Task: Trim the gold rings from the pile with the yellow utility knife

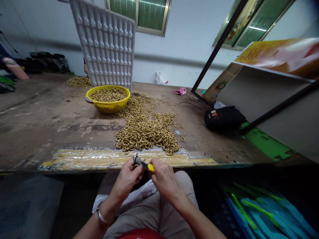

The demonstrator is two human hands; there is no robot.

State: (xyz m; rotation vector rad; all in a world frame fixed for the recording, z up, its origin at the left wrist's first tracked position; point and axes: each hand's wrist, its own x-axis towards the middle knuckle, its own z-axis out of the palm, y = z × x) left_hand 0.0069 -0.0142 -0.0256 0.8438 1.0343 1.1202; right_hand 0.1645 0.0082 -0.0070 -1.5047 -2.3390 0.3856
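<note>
My left hand (128, 174) is closed in a pinch at the table's front edge, on what looks like a gold-coloured ring (135, 166), mostly hidden by the fingers. A grey wrap with a black band (136, 160) shows at its fingertips. My right hand (163, 176) grips a yellow-handled utility knife (151, 168), its dark blade end pointing left to the fingers of my left hand. Just beyond both hands lies a spread heap of gold-coloured rings (147, 132). Behind it, a yellow basin (109, 106) is filled with more such rings.
A white ribbed plastic panel (107, 46) stands upright behind the basin. Clear tape covers yellow strips (87, 159) along the table edge. To the right are a black pouch (223, 118), a pink item (179, 91) and a dark metal frame (219, 43). Blue-green pieces (271, 212) lie lower right.
</note>
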